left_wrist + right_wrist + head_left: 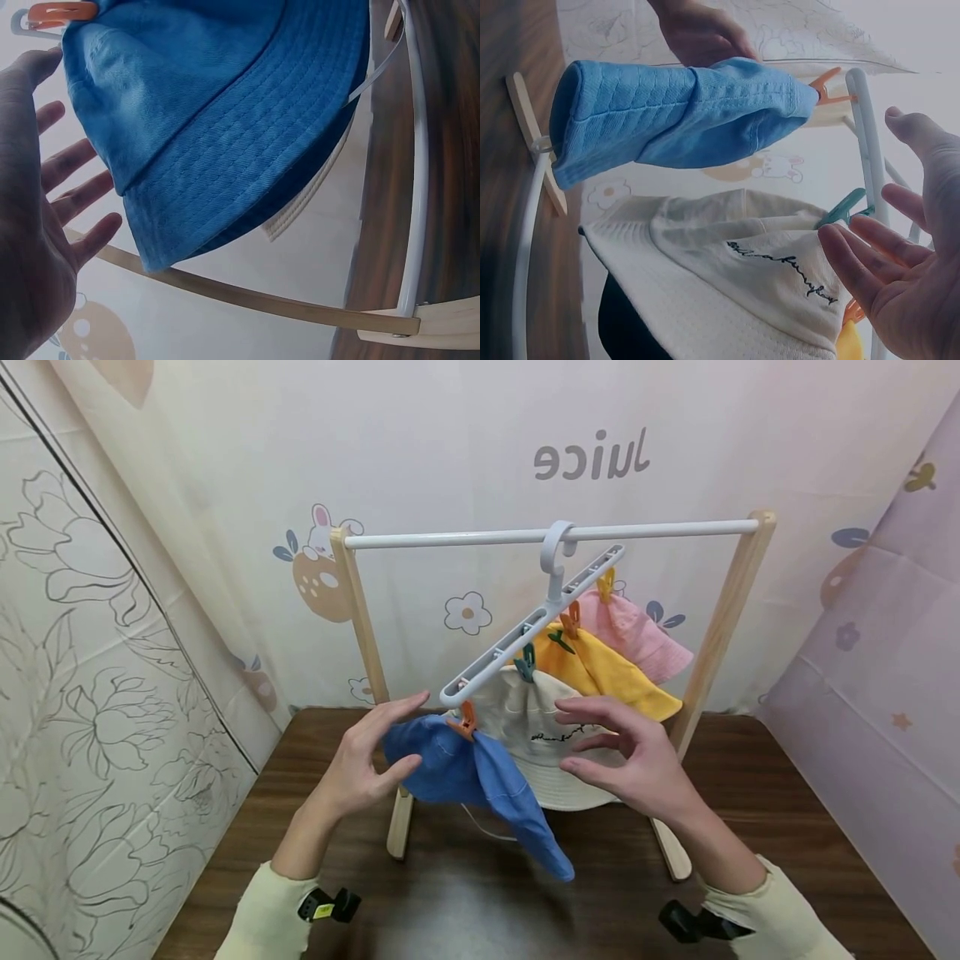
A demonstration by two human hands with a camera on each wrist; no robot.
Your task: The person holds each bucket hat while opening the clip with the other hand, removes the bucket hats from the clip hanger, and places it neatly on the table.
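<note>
Dark wood bench point(757, 810) stood under small wooden rack point(360, 610), cartoon-print curtain behind. Blue hat point(480, 777) hung from orange clip point(467, 720) at low end of tilted white hanger point(525, 631). Left hand point(365, 760) beside hat, grip open, fingers spread. Right hand point(637, 760) open near cream hat point(536, 735). Yellow hat point(600, 668), pink hat point(637, 635) clipped higher.
</note>
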